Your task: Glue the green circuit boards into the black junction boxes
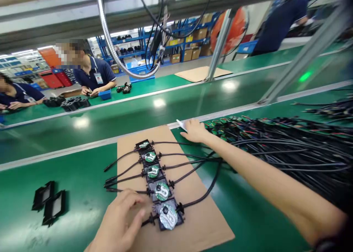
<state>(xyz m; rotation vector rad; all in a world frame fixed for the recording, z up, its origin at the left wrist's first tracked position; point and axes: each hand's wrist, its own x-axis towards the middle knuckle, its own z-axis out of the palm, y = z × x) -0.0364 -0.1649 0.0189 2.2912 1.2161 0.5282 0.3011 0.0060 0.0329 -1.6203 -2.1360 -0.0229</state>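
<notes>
Green bench (68,171) runs along an assembly line, with a conveyor belt (165,108) just beyond a metal rail. On the bench lies a cardboard sheet (193,215), and on it a row of five black housings (158,184) runs from far to near. Each housing holds a round green and white circuit board, and cables leave each one on both sides.

Left hand (121,222) rests on the near part of the cardboard, fingers loosely spread and slightly bent. Its fingertips (139,217) lie against the left-side cable of the nearest housing (168,215). Whether they press or grip the cable cannot be told.

Right hand (195,131) is stretched out to the far right edge of the cardboard, palm down. It sits at the near end of a large pile of black cables (289,149) with small green boards among them. Fingers are held close together and a small white piece (182,125) shows at their tips. Whether it is pinched or merely touched cannot be told.

Two empty black housings (49,202) lie on the bench to the left, well apart from the cardboard.

Across the belt, two people in dark blue shirts (93,75) work over black parts (71,104). A third person (278,24) stands at far right. A flexible metal hose (113,49) and cords hang from an overhead rail. Blue shelving (176,42) with cartons fills the background.
</notes>
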